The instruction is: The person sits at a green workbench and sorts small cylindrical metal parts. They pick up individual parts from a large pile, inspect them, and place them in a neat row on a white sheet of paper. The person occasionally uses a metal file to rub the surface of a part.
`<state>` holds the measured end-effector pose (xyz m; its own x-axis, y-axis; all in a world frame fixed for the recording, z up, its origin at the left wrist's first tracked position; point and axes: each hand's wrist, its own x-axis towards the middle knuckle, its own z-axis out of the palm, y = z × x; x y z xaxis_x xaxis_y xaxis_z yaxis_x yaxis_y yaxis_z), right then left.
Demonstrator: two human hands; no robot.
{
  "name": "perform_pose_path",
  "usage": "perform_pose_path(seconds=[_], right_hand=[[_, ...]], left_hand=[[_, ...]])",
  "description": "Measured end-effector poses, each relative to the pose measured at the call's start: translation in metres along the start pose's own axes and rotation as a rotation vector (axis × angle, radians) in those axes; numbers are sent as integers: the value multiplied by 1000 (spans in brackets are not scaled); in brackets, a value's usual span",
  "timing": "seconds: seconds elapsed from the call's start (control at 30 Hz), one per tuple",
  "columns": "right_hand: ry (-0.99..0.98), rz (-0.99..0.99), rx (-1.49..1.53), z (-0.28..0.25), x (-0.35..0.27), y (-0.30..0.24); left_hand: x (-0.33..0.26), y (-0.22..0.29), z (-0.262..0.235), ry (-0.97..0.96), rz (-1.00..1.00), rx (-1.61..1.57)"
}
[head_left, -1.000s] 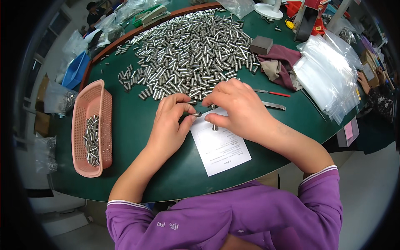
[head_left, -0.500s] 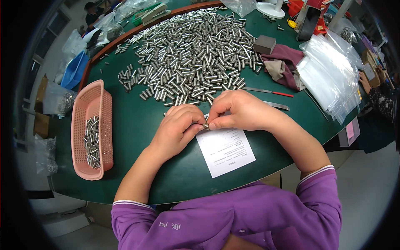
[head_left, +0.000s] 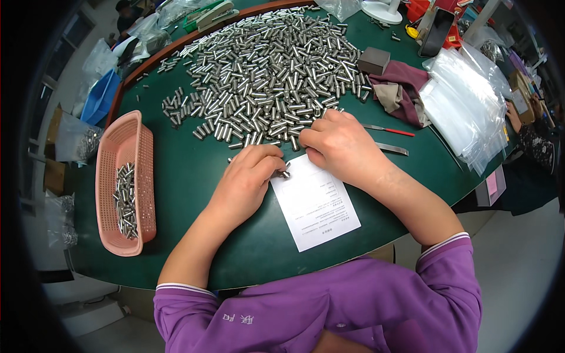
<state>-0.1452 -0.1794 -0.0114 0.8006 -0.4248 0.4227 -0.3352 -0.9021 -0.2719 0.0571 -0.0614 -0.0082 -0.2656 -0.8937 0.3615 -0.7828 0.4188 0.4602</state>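
Note:
Between the thumb and fingers of my left hand (head_left: 247,176) are small metal pins (head_left: 286,174), held just over the left edge of a printed white sheet (head_left: 315,203). My right hand (head_left: 341,144) is at the near edge of a large heap of shiny cylindrical metal pins (head_left: 271,70). Its fingers are curled down and close together, with the tips hidden, so what they grip, if anything, does not show. A few loose pins lie between the heap and my left hand.
At the left stands a pink perforated basket (head_left: 147,194) with more pins inside. Right of the heap are a dark block (head_left: 374,60), a maroon cloth (head_left: 406,82), a red-handled file (head_left: 397,131), a metal strip (head_left: 393,149) and clear plastic bags (head_left: 462,103). A wooden rim (head_left: 120,94) borders the table.
My right hand has left the pin at my left fingertips and moved up to the heap's edge. My left hand stays near the sheet, still holding pins.

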Motion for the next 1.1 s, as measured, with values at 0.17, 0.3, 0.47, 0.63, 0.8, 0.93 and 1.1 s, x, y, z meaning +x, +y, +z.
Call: perform_pose_path(seconds=[0.17,0.3,0.47,0.63,0.8,0.93,1.1], right_hand=[[-74,17,148,-16,2,1],[-181,-49,281,-22,-4,-12],[-109,28,232,-17,4,-8],[82,48,-86,9,11,8],[-51,96,-76,-15,5,-6],[-261,117,144,-31,-9,-16],[-290,40,206,-23,-13,-22]], left_hand=[[-5,8,7,1,-80,-158],[-5,10,11,-11,-51,-155],[-7,14,10,-27,-79,-105],[-6,31,5,-58,-218,4],[-10,44,-3,-122,-326,-97],[-9,36,4,-99,-232,-64],[-9,31,12,-36,-160,-36]])
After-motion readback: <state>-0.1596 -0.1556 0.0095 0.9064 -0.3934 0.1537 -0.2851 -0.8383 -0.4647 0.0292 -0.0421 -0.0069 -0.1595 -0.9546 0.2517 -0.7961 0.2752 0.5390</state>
